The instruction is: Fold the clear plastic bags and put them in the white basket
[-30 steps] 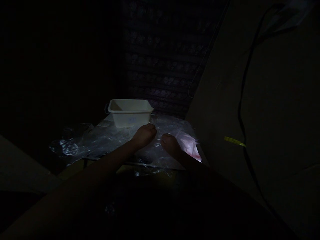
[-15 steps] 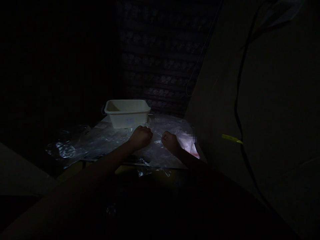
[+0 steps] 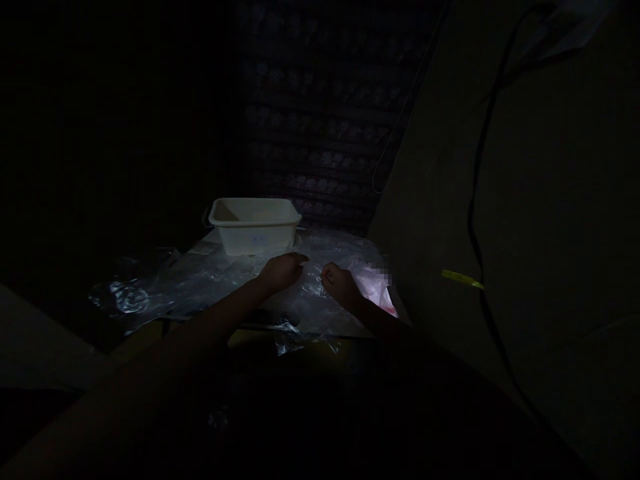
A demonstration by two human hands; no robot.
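Observation:
Clear plastic film (image 3: 220,273) lies crumpled across a low table, its loose edges hanging over the front. Over the middle of the film, my left hand (image 3: 283,272) has its fingers partly stretched towards the right, with nothing visible in them. A short gap away, my right hand (image 3: 343,287) is closed in a pinch on clear plastic (image 3: 315,285); the dim light hides the exact grip. A white and pink sheet or bag (image 3: 375,288) lies just right of my right hand, brightly lit.
A cream plastic tub (image 3: 257,233) with handles stands at the back left of the table (image 3: 345,325). On the right, a dark cable (image 3: 473,207) with a yellow tag (image 3: 463,279) hangs along a wall. A patterned curtain or cloth (image 3: 320,133) covers the back.
My left hand has loosened from a fist, and its fingers now reach out to the right. My right hand stays closed in nearly the same place.

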